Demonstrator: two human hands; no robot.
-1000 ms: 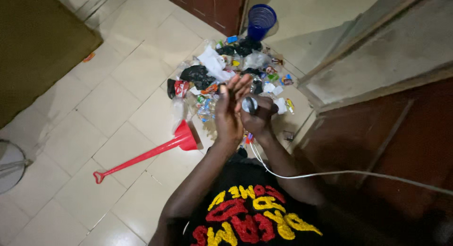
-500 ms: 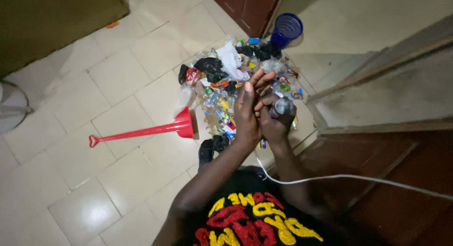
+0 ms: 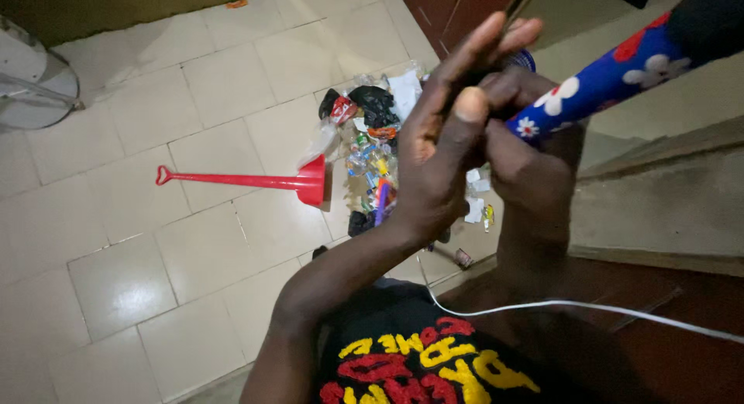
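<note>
I see my two hands pressed together above a heap of litter on the tiled floor. My right hand grips a blue stick with red and white flowers, which slants up and away from the hands toward the top right corner; its lower end is hidden inside the grip. My left hand lies flat against the right one, its fingers stretched out straight and its thumb laid across the knuckles; I cannot tell whether it grips the stick. The litter lies directly beneath the hands: wrappers, dark scraps, small bright bits. Just left of the heap a red dustpan touches its edge, its long handle running further left. Below the hands a white cable crosses my dark shirt.
</note>
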